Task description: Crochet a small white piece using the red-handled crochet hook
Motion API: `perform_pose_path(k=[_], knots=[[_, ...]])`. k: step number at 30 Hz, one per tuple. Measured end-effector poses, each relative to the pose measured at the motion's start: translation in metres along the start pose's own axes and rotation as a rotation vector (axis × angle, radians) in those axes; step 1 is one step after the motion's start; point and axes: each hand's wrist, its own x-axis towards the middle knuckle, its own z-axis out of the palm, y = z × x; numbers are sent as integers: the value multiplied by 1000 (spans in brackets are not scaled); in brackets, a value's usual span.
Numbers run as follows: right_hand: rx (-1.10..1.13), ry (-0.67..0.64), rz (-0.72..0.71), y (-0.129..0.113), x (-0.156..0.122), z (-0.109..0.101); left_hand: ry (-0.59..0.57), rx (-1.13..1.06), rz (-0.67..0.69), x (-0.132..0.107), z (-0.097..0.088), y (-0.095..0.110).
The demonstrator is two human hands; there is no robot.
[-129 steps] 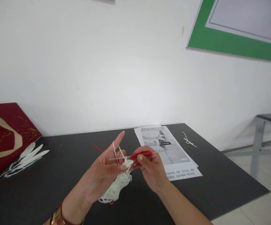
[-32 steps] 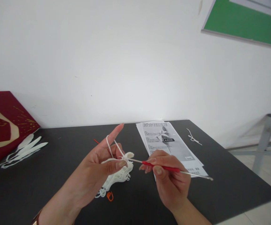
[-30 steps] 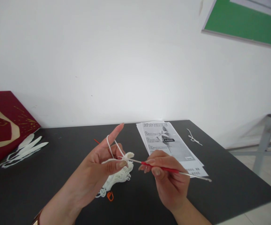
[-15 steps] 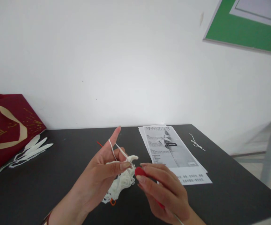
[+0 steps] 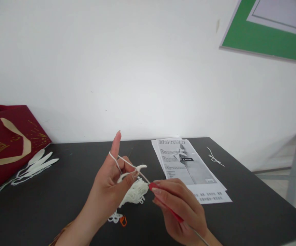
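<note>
Thumb and fingers of my left hand point(image 5: 112, 181) pinch a small piece of white crochet work point(image 5: 140, 168). A strand of white yarn point(image 5: 123, 159) loops over its raised index finger and runs down to the piece. My right hand point(image 5: 180, 205) grips the red handle of a crochet hook point(image 5: 169, 209); the metal shaft reaches left to the crochet work, its tip hidden in the yarn. Below the left thumb lies a bundle of white yarn point(image 5: 137, 193) on the dark table, with an orange stitch marker point(image 5: 123, 221) beside its loose loops.
Printed sheets point(image 5: 188, 171) lie behind my right hand, with a short knotted white string point(image 5: 214, 158) to their right. At left, several white crocheted petal-like pieces point(image 5: 39, 165) rest against a dark red bag point(image 5: 6, 143). A white wall point(image 5: 137, 75) stands behind the table point(image 5: 68, 191).
My left hand has turned and shifted left, its index finger now more upright. More of the hook's shaft shows between the hands. The yarn bundle and orange marker are less covered.
</note>
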Motion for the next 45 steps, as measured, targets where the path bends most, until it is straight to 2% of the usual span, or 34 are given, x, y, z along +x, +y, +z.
perform_pose_path(k=[6,15,20,25,29,34,38,42,45], knots=[[149,29,130,3,3,-9,-92,-74,-137,4,-6,0],[545,224,412,10,1,-12,-266,-219,-282,7,-16,-4],[779,313,561,14,9,-11,-276,-211,-339,7,-14,-5],[1008,314,901,19,14,-3,-253,-202,-286,4,-10,-9],[1055,319,1010,18,15,4,-197,-213,-246,3,-6,-10],[1000,325,1011,14,14,9,-126,-205,-221,0,2,-10],[839,351,926,12,11,11,-47,-173,-193,-2,7,-13],[517,335,703,6,7,11,34,-159,-187,-2,10,-19],[212,197,447,3,2,10,46,-218,-206,-1,10,-22]])
